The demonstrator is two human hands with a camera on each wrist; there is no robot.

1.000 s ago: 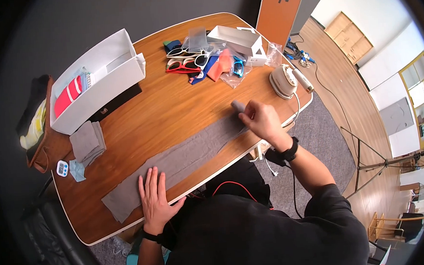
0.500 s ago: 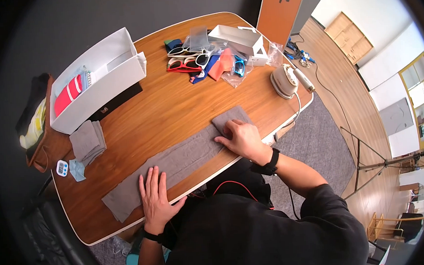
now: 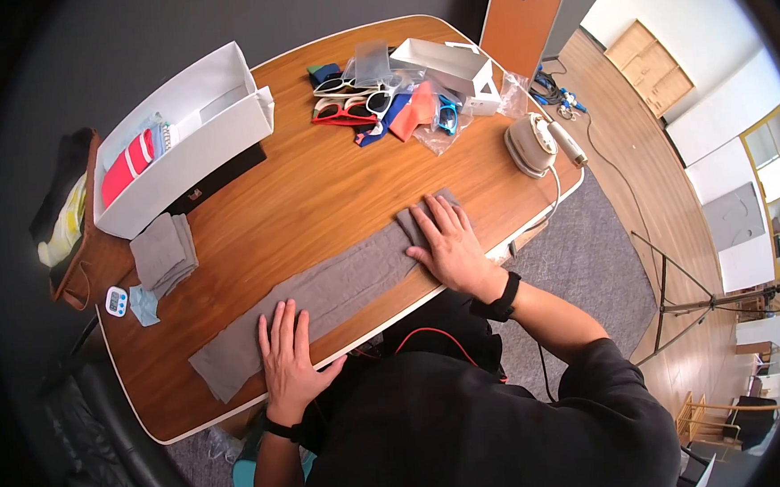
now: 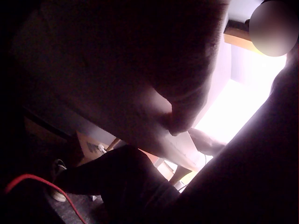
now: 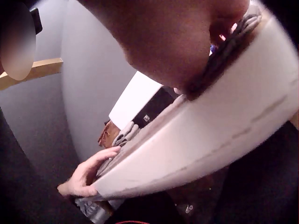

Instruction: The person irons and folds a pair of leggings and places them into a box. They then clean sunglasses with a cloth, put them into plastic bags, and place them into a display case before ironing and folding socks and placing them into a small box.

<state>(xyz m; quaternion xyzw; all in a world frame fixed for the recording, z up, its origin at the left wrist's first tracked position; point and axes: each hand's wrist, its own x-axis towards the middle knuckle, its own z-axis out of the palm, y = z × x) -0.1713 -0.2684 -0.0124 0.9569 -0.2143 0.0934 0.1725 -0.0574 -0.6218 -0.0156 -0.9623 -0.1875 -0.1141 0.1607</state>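
Note:
A long grey cloth [image 3: 343, 286] lies flat along the table's near side, its far right end folded over on itself. On that folded part rests the right hand [image 3: 451, 250], palm down with fingers extended. The left hand [image 3: 288, 361] lies with straight fingers on the cloth's left portion, its thumb out by the table edge. In the right wrist view, the right hand [image 5: 173, 42] covers the layered fold, and the left hand [image 5: 88, 173] shows farther off at the edge. The left wrist view is very dark, and the cloth cannot be made out there.
Folded grey cloths [image 3: 163, 253], a timer [image 3: 116, 302] and a light blue piece [image 3: 145, 307] lie at left. Behind them stands a white box [image 3: 196, 135]. Sunglasses [image 3: 344, 114], plastic bags and an open white carton [image 3: 442, 64] sit at the back, a corded iron [image 3: 531, 145] at right.
The right hand has brought the cloth's right end leftward and over, let go its pinch, and flattened onto the fold. The left hand has stayed in place on the cloth.

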